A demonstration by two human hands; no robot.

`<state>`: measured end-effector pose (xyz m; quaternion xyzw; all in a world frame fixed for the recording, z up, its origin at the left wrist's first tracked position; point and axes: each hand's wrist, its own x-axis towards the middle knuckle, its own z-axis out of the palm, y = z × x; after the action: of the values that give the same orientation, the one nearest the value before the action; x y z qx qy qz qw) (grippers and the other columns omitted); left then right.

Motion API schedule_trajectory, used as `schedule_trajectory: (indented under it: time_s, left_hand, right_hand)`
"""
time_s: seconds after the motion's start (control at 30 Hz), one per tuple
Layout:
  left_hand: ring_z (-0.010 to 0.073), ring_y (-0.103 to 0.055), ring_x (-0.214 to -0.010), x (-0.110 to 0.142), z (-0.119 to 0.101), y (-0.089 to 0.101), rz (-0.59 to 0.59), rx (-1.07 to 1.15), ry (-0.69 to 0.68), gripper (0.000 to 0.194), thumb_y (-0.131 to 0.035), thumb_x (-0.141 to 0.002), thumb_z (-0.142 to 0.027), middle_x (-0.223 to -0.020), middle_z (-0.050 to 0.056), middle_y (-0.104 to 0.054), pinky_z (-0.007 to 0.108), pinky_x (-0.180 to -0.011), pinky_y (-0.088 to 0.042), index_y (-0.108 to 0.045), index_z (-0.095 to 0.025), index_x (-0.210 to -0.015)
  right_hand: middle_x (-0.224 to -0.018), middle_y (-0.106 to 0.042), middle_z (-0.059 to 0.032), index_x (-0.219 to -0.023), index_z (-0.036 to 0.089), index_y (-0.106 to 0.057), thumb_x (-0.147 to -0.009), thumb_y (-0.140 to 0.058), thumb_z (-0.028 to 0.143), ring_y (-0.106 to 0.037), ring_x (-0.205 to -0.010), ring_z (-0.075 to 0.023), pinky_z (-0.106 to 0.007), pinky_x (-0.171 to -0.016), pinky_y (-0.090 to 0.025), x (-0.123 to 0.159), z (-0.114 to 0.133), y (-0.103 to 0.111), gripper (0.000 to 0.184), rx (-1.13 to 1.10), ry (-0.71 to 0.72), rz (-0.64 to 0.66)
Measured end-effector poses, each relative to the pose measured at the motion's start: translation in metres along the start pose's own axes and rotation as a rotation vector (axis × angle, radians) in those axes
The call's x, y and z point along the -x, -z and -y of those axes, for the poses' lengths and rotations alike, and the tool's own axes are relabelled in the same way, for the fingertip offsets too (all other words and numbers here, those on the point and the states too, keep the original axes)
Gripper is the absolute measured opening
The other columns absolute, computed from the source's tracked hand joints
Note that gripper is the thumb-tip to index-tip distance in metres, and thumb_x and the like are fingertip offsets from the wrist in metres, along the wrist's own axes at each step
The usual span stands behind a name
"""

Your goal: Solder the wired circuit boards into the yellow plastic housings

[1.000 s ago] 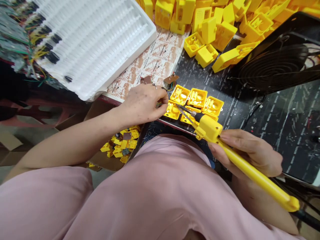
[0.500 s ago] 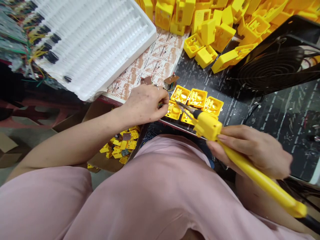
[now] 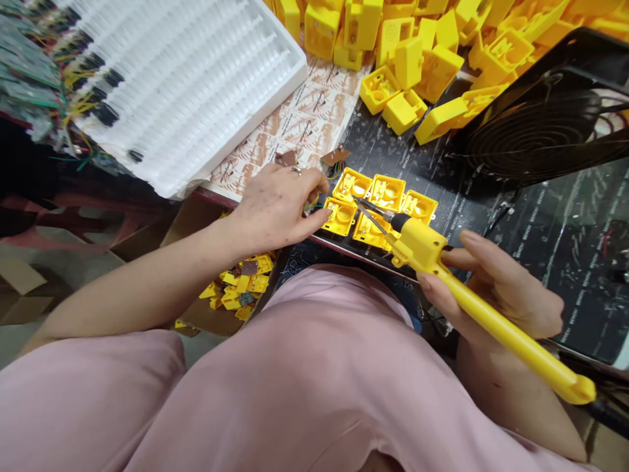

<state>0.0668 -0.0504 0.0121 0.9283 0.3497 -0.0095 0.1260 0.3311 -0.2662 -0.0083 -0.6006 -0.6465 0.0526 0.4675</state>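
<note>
My right hand [image 3: 501,288] grips the yellow handle of a soldering iron [image 3: 427,246] with a thin solder-feed tube beside its dark tip. The tip points left over a small group of open yellow plastic cases [image 3: 388,192] at the table edge. My left hand [image 3: 280,206] is left of the cases, thumb stretched to the rim of the nearest case [image 3: 339,216] and apart from the index finger. Thin wires show in the gap under that hand; its other fingers are partly hidden. Just beyond it lie two small brown circuit boards, one a wired board [image 3: 335,156].
A white foam tray [image 3: 206,85] spans the upper left, with wired green boards [image 3: 29,72] beside it. Yellow cases [image 3: 407,62] pile up at the back. A black fan [image 3: 535,124] stands at right. Below the table edge, a cardboard box [image 3: 213,321] holds yellow parts.
My left thumb has moved away from the index finger. The soldering iron has shifted slightly right, and my right-hand fingers have loosened somewhat around its handle.
</note>
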Motion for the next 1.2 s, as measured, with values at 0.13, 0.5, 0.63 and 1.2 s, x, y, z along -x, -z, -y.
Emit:
schedule_trajectory:
  time_s: [0.13,0.5,0.63,1.2]
  left_hand:
    - [0.0388,-0.075,-0.137,0.024,0.008,-0.014,-0.211,0.022,-0.024,0.035,-0.065,-0.113,-0.049,-0.14,0.011,-0.087,0.063,-0.131,-0.052,-0.079,-0.025,-0.134]
    - [0.035,-0.08,-0.138,0.051,0.014,-0.054,-0.387,0.072,0.04,0.03,-0.067,-0.117,-0.051,-0.143,0.009,-0.088,0.07,-0.134,-0.054,-0.081,-0.036,-0.14]
    - [0.0338,-0.081,-0.137,0.042,0.002,-0.057,-0.468,0.114,-0.001,0.025,-0.063,-0.119,-0.04,-0.132,0.008,-0.091,0.072,-0.133,-0.053,-0.086,-0.034,-0.111]
    - [0.0297,-0.085,-0.119,0.006,0.027,-0.037,-0.44,0.176,-0.271,0.027,-0.062,-0.12,-0.034,-0.096,0.0,-0.087,0.074,-0.139,-0.048,-0.084,-0.033,-0.105]
  right_hand:
    - [-0.105,-0.094,-0.0032,-0.148,0.035,-0.087,-0.095,-0.103,0.019,-0.087,-0.069,-0.0264,-0.033,-0.051,-0.071,0.002,-0.005,-0.006,0.058,-0.098,0.034,-0.164]
    - [-0.088,-0.09,-0.0036,-0.112,0.026,-0.091,-0.092,-0.105,0.021,-0.084,-0.063,-0.0227,-0.027,-0.058,-0.072,-0.001,-0.017,-0.016,0.025,-0.2,0.006,-0.3]
    - [-0.081,-0.086,-0.0025,-0.099,0.026,-0.09,-0.094,-0.106,0.033,-0.078,-0.055,-0.0195,-0.025,-0.052,-0.065,0.001,-0.033,-0.023,0.019,-0.248,-0.107,-0.413]
    - [-0.076,-0.082,0.0012,-0.084,0.024,-0.085,-0.08,-0.115,0.054,-0.072,-0.053,-0.0148,-0.025,-0.052,-0.065,0.0,-0.011,-0.022,0.042,-0.422,-0.406,-0.487]
